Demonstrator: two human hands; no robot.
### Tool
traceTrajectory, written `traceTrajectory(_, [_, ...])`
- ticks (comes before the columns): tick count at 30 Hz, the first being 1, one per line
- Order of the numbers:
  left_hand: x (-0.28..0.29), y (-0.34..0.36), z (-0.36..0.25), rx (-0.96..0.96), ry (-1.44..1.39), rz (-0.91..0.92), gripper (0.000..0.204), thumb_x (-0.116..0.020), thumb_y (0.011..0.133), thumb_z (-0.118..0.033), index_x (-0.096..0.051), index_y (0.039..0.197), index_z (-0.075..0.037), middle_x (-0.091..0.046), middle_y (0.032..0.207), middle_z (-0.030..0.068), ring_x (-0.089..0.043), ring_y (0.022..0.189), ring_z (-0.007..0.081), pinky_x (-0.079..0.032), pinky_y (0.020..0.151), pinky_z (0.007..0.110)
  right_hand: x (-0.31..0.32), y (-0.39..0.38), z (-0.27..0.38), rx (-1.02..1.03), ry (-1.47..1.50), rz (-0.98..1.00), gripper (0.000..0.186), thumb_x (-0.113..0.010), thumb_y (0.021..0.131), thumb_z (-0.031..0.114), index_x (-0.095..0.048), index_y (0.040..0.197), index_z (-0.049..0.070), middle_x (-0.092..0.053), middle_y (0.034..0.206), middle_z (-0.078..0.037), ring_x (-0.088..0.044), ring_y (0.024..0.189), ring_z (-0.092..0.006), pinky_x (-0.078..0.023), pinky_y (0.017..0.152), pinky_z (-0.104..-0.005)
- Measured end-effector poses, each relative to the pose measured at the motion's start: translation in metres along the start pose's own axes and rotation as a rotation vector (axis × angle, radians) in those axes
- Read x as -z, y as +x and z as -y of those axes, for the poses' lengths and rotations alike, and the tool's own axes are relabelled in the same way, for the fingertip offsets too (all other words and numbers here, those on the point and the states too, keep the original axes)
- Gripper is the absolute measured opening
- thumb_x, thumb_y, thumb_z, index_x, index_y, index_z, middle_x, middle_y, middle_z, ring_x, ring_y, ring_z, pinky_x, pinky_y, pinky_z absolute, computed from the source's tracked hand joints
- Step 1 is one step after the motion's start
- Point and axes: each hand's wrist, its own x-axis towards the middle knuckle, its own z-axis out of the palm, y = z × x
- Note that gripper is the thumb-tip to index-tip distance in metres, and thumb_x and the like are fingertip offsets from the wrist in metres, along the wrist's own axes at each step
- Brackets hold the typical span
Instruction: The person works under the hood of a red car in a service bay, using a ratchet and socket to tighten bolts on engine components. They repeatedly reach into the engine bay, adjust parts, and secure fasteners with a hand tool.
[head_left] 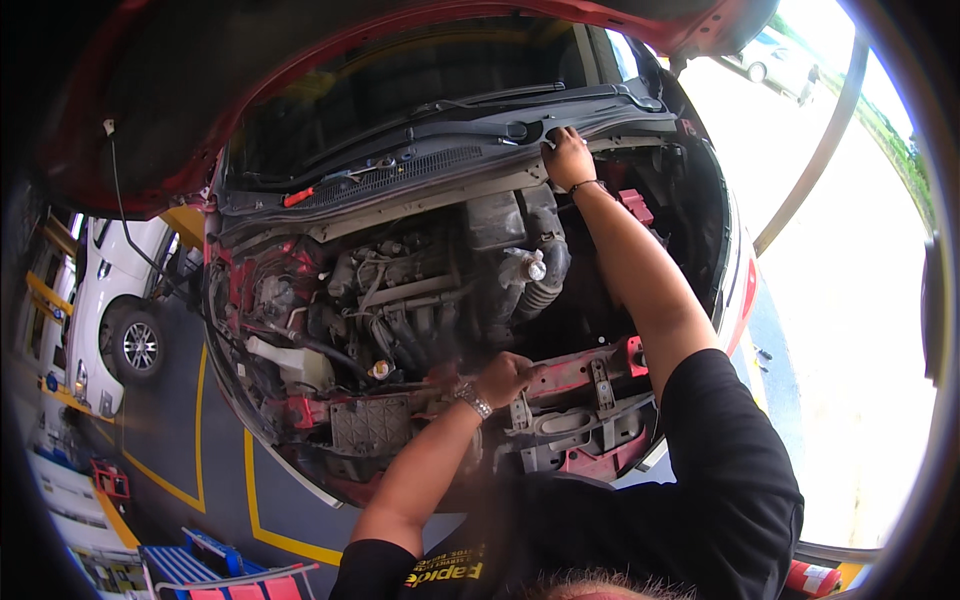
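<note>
My right hand (568, 155) is at the cowl (630, 123) below the windshield, fingers curled over something I cannot make out. My left hand (505, 380), lower down, rests with curled fingers on the red front crossmember (570, 372) of the car's engine bay. Between them are a black air box (493, 220) and a ribbed hose (540, 290), with a silvery wrapped piece (522, 266). The engine (390, 290) sits left of these. A red-handled tool (298, 196) and several metal tools (375, 166) lie on the cowl to the left of my right hand.
The raised red hood (140, 110) arches overhead, its thin prop at left. A white vehicle (115, 260) stands left beside yellow floor lines (250, 480). A blue rack (175, 565) is at lower left, a red cylinder (812, 578) at lower right. A post (812, 150) stands outside at right.
</note>
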Motion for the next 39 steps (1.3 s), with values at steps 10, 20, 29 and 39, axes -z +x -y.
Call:
traceTrajectory(10, [-0.005, -0.015, -0.027, 0.001, 0.121, -0.126, 0.021, -0.07, 0.09, -0.022, -0.067, 0.086, -0.002, -0.068, 0.075, 0.0102, -0.065, 0.071, 0.0178, -0.05, 0.066, 0.032, -0.038, 0.114, -0.024, -0.572, -0.284, 0.221, 0.032, -0.05, 0.098, 0.028, -0.071, 0.12, 0.015, -0.059, 0.133, -0.011, -0.059, 0.123, -0.0288, -0.048, 0.099, -0.0441])
traceTrajectory(20, [0.004, -0.027, -0.026, 0.182, 0.213, -0.07, 0.019, -0.068, 0.089, -0.012, -0.065, 0.108, -0.007, -0.073, 0.102, 0.0134, -0.07, 0.097, 0.0298, -0.053, 0.083, 0.039, -0.013, 0.111, -0.026, -0.589, -0.084, 0.13, 0.03, -0.061, 0.091, 0.028, -0.073, 0.112, 0.009, -0.069, 0.12, -0.014, -0.066, 0.112, -0.031, -0.051, 0.096, -0.0472])
traceTrajectory(29, [0.0, -0.031, -0.005, 0.109, 0.305, -0.139, 0.013, -0.07, 0.088, -0.015, -0.07, 0.098, -0.008, -0.072, 0.091, 0.0156, -0.07, 0.087, 0.0311, -0.054, 0.078, 0.039, 0.07, -0.037, 0.017, -0.433, 0.76, -0.004, 0.025, -0.07, 0.085, 0.015, -0.07, 0.101, -0.004, -0.074, 0.091, -0.012, -0.07, 0.086, -0.0153, -0.054, 0.078, -0.0298])
traceTrajectory(39, [0.007, -0.052, -0.049, -0.121, -1.178, -0.223, 0.01, -0.058, 0.099, -0.007, -0.062, 0.108, -0.006, -0.068, 0.113, 0.0135, -0.065, 0.113, 0.0292, -0.058, 0.093, 0.041, 0.181, -0.317, 0.098, -0.786, 1.035, 0.253, 0.033, -0.066, 0.098, 0.021, -0.063, 0.123, 0.0, -0.062, 0.086, 0.001, -0.057, 0.078, -0.0073, -0.047, 0.072, -0.0234])
